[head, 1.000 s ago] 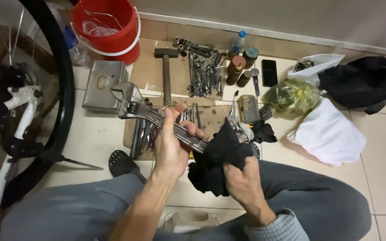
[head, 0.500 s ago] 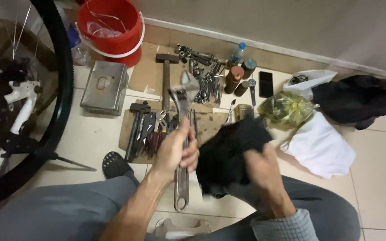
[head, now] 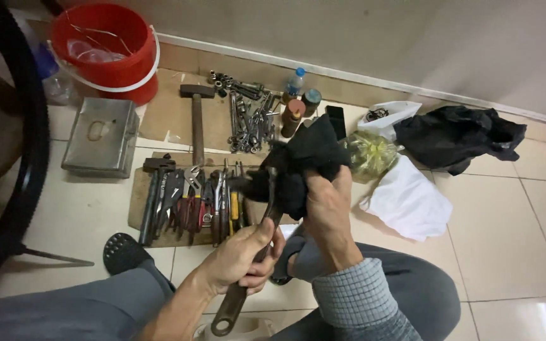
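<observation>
Bicycle wheel (head: 30,145) arcs far left of the hands, partly out of view. Red bucket (head: 112,53) up-left by the wall, grey metal box (head: 101,145) just below it. Black bag (head: 456,136) and white cloth (head: 409,202) lie right of the hands. Cardboard sheet (head: 137,199) directly ahead-left carries a row of pliers and wrenches (head: 191,202); hammer (head: 197,123) beyond that. Left hand (head: 241,259) is closed around the handle of a large adjustable wrench (head: 244,284), held nearly upright over the lap. Right hand (head: 327,205) grips a black rag (head: 298,167) bunched around the wrench's upper end; the wrench head is hidden by the rag.
</observation>
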